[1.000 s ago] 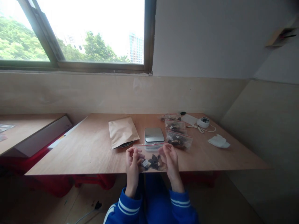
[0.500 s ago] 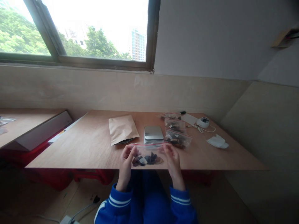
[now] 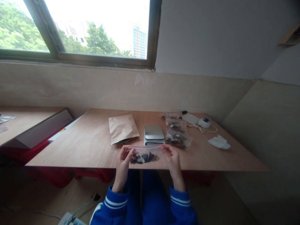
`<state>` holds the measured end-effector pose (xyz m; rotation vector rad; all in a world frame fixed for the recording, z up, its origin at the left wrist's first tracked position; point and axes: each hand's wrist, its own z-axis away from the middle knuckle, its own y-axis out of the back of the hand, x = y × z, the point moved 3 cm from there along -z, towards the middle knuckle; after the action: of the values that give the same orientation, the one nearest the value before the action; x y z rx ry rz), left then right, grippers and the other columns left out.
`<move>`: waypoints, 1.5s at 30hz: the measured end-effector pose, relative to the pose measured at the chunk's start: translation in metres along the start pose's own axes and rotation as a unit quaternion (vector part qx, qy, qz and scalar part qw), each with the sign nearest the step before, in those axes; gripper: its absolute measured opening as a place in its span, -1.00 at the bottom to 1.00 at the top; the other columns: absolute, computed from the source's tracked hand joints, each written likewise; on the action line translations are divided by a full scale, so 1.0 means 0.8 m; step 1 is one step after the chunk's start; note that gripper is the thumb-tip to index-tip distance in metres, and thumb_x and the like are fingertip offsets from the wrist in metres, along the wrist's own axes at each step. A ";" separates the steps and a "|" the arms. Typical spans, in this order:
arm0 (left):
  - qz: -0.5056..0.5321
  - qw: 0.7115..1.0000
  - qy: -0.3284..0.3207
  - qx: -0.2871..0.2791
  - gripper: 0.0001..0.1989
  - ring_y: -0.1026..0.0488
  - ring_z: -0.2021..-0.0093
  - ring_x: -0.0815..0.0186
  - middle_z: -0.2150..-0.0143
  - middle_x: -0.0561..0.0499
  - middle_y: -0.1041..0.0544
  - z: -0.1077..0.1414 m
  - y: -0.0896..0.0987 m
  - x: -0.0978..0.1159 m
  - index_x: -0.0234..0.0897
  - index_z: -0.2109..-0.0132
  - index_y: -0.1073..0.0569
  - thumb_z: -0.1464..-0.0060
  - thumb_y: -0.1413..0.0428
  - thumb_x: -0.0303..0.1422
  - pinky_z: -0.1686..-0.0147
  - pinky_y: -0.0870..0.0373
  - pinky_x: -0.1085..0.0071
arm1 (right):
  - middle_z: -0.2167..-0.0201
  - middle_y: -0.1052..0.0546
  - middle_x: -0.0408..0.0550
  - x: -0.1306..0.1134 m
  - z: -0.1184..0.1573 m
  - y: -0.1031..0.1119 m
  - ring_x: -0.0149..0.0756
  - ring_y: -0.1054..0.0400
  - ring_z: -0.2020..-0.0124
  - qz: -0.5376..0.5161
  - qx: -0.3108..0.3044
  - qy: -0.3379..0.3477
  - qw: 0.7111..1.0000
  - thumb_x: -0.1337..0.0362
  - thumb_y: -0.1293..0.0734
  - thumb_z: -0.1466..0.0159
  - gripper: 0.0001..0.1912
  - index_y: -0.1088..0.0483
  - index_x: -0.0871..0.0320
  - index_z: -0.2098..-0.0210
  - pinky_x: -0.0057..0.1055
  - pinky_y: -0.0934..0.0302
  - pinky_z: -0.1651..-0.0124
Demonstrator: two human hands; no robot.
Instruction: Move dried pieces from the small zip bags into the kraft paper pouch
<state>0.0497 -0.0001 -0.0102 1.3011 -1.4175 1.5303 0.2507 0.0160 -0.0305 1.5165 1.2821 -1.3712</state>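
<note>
The left hand [image 3: 122,159] and right hand [image 3: 172,158] pinch opposite upper ends of a clear zip bag [image 3: 145,157], thumbs toward the wearer and fingers curled behind. Gripped this way, its red-lined top edge [image 3: 147,146] is drawn nearly straight, and the dark pieces [image 3: 145,156] seem to settle low by their own weight. Both forearms slope up and forward from below, wrists a little apart, the bag hanging over the near edge of the desk [image 3: 89,150]. The pieces are perhaps dried food, though too blurred to be sure. Just beyond stands a flat-topped scale [image 3: 154,132], within easy reach of both hands. A kraft pouch [image 3: 123,127] lies left of it; three filled zip bags [image 3: 179,139] lie right, apparently lined up front to back. Farther right are a dome camera [image 3: 204,122] and crumpled white tissue [image 3: 219,142].
</note>
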 end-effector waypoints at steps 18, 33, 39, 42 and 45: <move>0.021 1.000 0.001 0.000 -0.79 -0.37 0.50 0.46 0.48 0.12 -0.41 -0.001 0.002 -0.010 -0.26 0.35 -0.39 -0.03 -0.18 -0.21 0.54 -0.30 0.58 | 0.47 -0.49 -0.13 0.004 0.007 -0.017 -0.31 -0.37 0.38 -0.063 0.030 0.017 0.997 0.07 -0.37 -0.16 -0.75 -0.37 0.13 0.41 -0.37 -0.25 0.20; -0.038 0.999 -0.021 -0.006 -0.75 -0.30 0.53 0.46 0.54 0.14 -0.36 -0.001 -0.004 -0.010 -0.29 0.41 -0.41 0.03 -0.23 -0.19 0.53 -0.25 0.57 | 0.37 -0.58 -0.07 0.012 0.007 -0.018 -0.25 -0.45 0.30 -0.072 -0.037 -0.048 0.996 0.06 -0.45 -0.08 -0.69 -0.52 0.16 0.31 -0.32 -0.32 0.16; -0.041 0.999 -0.009 -0.015 -0.76 -0.33 0.52 0.46 0.53 0.13 -0.37 -0.001 0.002 -0.012 -0.30 0.41 -0.41 0.03 -0.22 -0.22 0.51 -0.28 0.57 | 0.34 -0.60 -0.04 0.005 0.005 -0.011 -0.20 -0.47 0.23 -0.011 -0.051 -0.001 0.999 0.08 -0.41 -0.13 -0.73 -0.52 0.15 0.32 -0.28 -0.31 0.07; -0.047 0.999 -0.001 -0.016 -0.75 -0.34 0.52 0.44 0.53 0.12 -0.40 0.000 0.002 -0.008 -0.30 0.41 -0.41 0.05 -0.24 -0.21 0.51 -0.30 0.55 | 0.35 -0.58 -0.06 0.005 0.004 -0.008 -0.21 -0.46 0.24 0.005 -0.047 0.024 0.999 0.10 -0.41 -0.13 -0.76 -0.51 0.15 0.33 -0.29 -0.32 0.09; -0.044 0.999 0.006 -0.022 -0.75 -0.34 0.50 0.45 0.52 0.12 -0.40 0.001 0.001 -0.004 -0.30 0.40 -0.41 0.05 -0.23 -0.21 0.51 -0.29 0.56 | 0.38 -0.57 -0.07 0.002 0.004 -0.006 -0.23 -0.45 0.28 0.024 -0.045 0.049 0.998 0.11 -0.40 -0.14 -0.78 -0.50 0.15 0.35 -0.31 -0.32 0.14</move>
<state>0.0501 -0.0005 -0.0139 1.3080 -1.3608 1.4390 0.2450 0.0143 -0.0318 1.5588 1.3398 -1.2067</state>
